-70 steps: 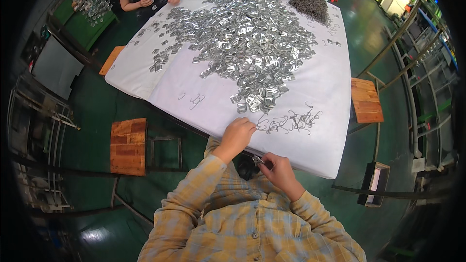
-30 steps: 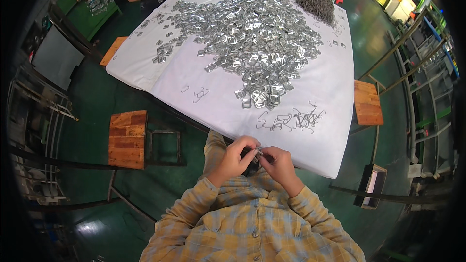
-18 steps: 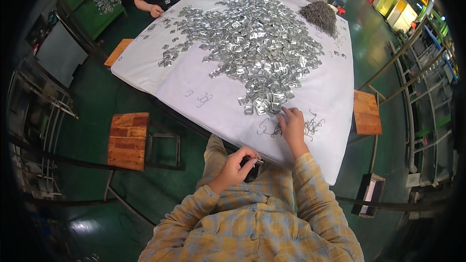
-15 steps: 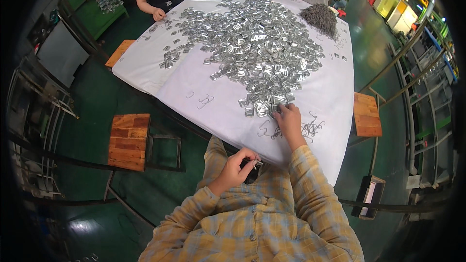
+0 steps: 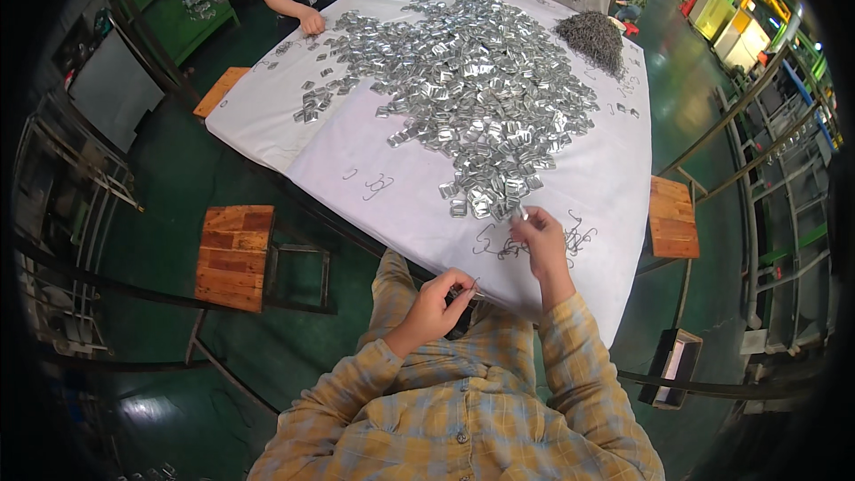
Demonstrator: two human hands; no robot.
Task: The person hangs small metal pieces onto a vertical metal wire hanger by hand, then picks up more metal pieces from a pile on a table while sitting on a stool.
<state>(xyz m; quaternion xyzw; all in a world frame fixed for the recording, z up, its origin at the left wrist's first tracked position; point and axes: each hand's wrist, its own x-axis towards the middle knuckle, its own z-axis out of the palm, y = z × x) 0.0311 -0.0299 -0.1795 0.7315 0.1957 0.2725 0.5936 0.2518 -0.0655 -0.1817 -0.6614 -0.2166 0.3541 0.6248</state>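
My left hand [image 5: 436, 307] is closed at the table's near edge, over my lap. A thin metal wire hook pokes out at its fingertips, mostly hidden by the fingers. My right hand [image 5: 543, 239] pinches a small shiny metal buckle [image 5: 521, 212] between thumb and fingers, just off the near tip of the pile. That broad pile of silvery buckles [image 5: 481, 80] spreads over the white-covered table [image 5: 356, 138]. Beneath and beside my right hand lie loose, tangled wire hooks [image 5: 500, 245]. A few more hooks [image 5: 378, 184] lie farther left on the cloth.
A dark heap of wire hooks [image 5: 590, 38] stands at the far right of the table. Two people work across it, one with a hand [image 5: 312, 21] on the far left edge. Wooden stools [image 5: 234, 258] flank the table; a box [image 5: 674, 367] sits low at right.
My right hand has drawn back from the pile, toward me and slightly right, with a buckle in its fingers. My left hand stays nearly still. The far-left person's hand has shifted right.
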